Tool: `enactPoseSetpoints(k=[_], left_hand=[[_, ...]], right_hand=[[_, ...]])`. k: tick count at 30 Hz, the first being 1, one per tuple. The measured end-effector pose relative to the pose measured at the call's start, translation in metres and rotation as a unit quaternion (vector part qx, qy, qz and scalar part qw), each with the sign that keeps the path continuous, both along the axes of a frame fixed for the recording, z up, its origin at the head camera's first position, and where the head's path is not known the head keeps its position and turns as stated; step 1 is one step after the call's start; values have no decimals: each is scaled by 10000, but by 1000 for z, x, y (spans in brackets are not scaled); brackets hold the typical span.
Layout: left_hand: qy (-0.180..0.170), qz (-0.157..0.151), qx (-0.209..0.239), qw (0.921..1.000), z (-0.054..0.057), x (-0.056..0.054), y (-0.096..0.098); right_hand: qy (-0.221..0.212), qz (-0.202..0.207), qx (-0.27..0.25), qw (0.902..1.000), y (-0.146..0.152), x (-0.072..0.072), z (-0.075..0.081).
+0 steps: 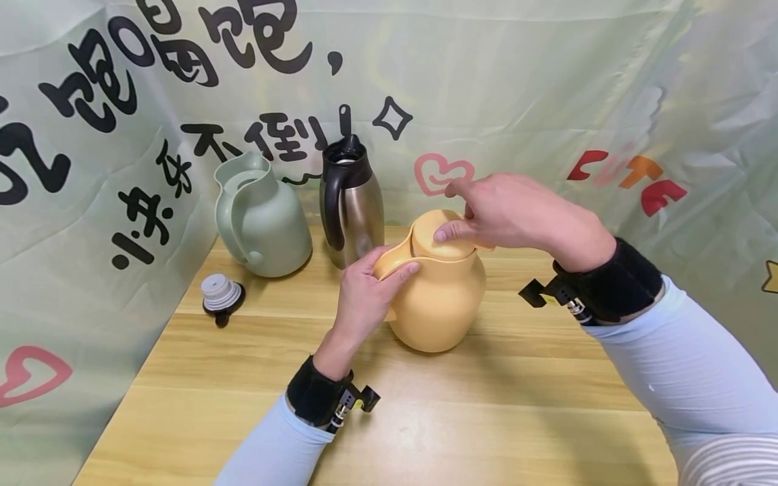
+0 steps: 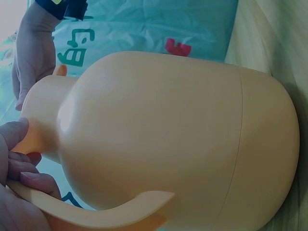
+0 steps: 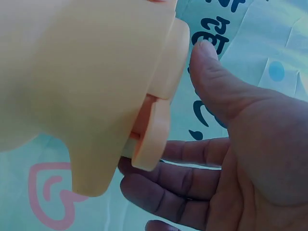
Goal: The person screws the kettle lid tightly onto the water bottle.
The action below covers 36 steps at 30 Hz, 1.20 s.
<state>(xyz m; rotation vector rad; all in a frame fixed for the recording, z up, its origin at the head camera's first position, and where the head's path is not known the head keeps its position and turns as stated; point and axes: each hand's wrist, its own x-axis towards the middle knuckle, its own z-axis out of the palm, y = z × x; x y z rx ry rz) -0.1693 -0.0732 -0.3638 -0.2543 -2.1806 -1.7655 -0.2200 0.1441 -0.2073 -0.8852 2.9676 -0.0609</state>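
Note:
A pale orange vacuum jug (image 1: 437,310) stands upright on the wooden table, its round lid (image 1: 440,236) seated in the neck. My left hand (image 1: 365,287) grips the top of the jug's handle; in the left wrist view, its fingers curl around the handle (image 2: 96,216) near the neck. Over the lid hovers my right hand (image 1: 523,209). In the right wrist view, its thumb (image 3: 211,72) is apart from the lid (image 3: 178,57), while the other fingers lie loosely bent behind the lid's tab (image 3: 155,139), near the spout (image 3: 94,168). Whether those fingertips touch the tab I cannot tell.
Behind and left stand a sage green jug (image 1: 273,229) and a steel jug (image 1: 366,212) with a black top and handle. A grey-white stopper (image 1: 220,290) with a black rim lies at the table's left. A printed cloth (image 1: 516,88) hangs behind the table (image 1: 437,418).

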Motion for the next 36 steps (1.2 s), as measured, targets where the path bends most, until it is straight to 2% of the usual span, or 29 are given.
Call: enactPoseSetpoints(k=[2,8,10,13,18,24,26,29,32,36], left_hand=[[2,-9,1,10000,0,0,0],[20,-15,-10,10000,1,0,-1],[15,-16,-12,10000,1,0,-1],[2,-14,-32,10000,2,0,-1],[-4,9,-66,10000,2,0,-1],[-22,30,-89,10000,1,0,-1],[-27,31,-77,10000,1,-1,-1],[-15,35,-64,10000,1,-1,-1],[-1,40,-51,10000,1,0,-1],[-46,-2,-8,10000,0,0,-1]], right_hand=[[-61,53,-5,10000,0,0,1],[-761,781,-259,9937,-4,-2,2],[-854,862,-283,9922,-6,-2,1],[-746,638,-178,9950,-9,-3,1],[-349,13,132,9993,-14,-2,-3],[-95,-237,113,9996,-15,-1,-10],[-183,-93,-38,9998,-11,-1,-12],[-509,435,-374,9971,-1,-2,-12],[-1032,1039,-602,9874,10,-4,-10],[-1728,1335,-695,9734,25,-6,-6]])
